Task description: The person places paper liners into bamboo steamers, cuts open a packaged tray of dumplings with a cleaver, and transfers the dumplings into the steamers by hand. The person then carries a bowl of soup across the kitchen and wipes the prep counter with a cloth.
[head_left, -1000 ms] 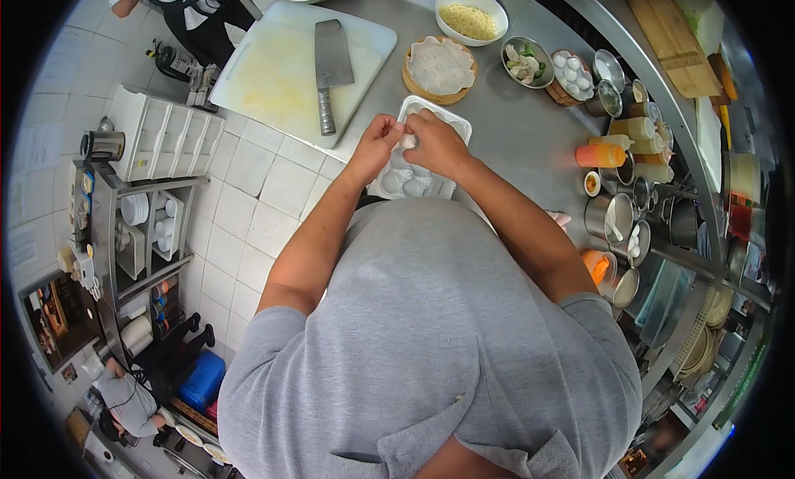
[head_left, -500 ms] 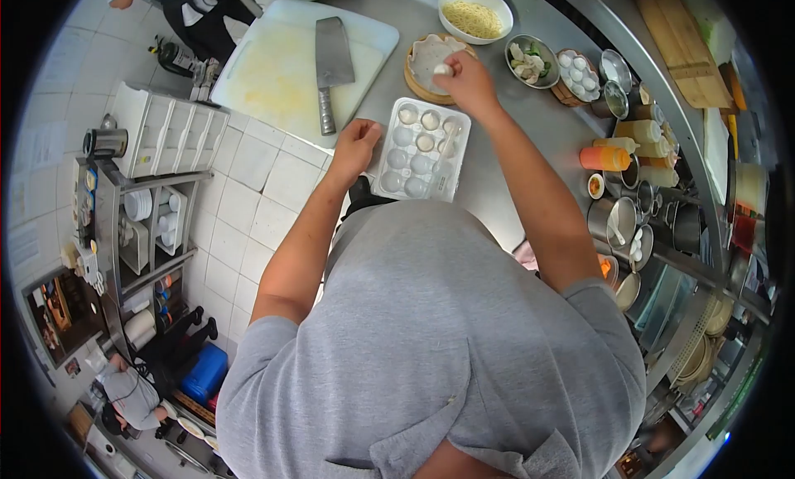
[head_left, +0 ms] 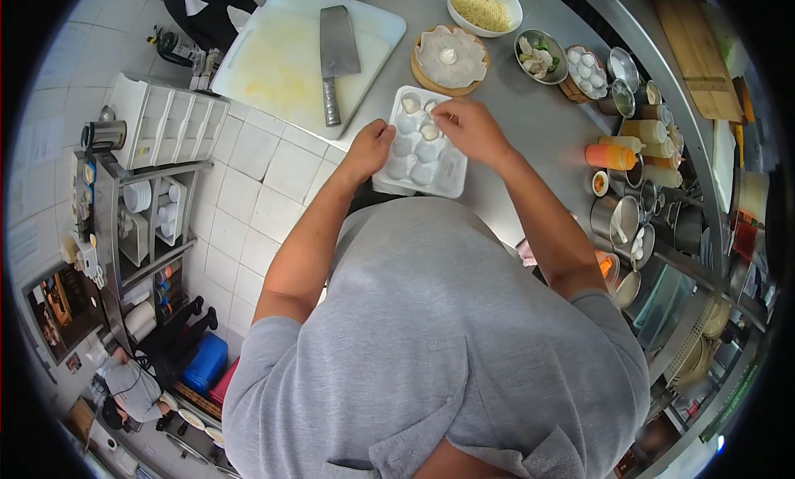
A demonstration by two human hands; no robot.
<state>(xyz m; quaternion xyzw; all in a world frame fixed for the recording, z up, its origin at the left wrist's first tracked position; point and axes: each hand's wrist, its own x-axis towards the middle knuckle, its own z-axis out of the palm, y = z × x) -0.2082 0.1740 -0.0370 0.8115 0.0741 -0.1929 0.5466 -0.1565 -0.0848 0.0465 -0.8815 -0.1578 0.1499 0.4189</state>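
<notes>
My left hand [head_left: 370, 150] is closed at the left edge of a white plastic tray [head_left: 448, 182] with round hollows. A few small white dumplings [head_left: 410, 105] lie in the tray's far hollows. Over its far right part, my right hand [head_left: 470, 129] pinches at a dumpling [head_left: 431, 106], its fingertips partly hiding it. Just beyond the tray stands a round bamboo steamer [head_left: 454, 89] with a scalloped pale liner [head_left: 432, 63]. One white dumpling [head_left: 448, 56] sits in the middle of that liner.
A cleaver [head_left: 338, 48] lies on a white cutting board [head_left: 273, 57] at the left. Behind the steamer are a bowl of noodles [head_left: 484, 14], a metal bowl [head_left: 540, 58] and a basket of white eggs [head_left: 585, 72]. Squeeze bottles [head_left: 611, 156] stand at right. Another person [head_left: 203, 15] is at upper left.
My right hand has moved from the steamer back to the tray, leaving a dumpling on the liner. My left hand has come in to the tray's edge, and the tray sits slightly turned.
</notes>
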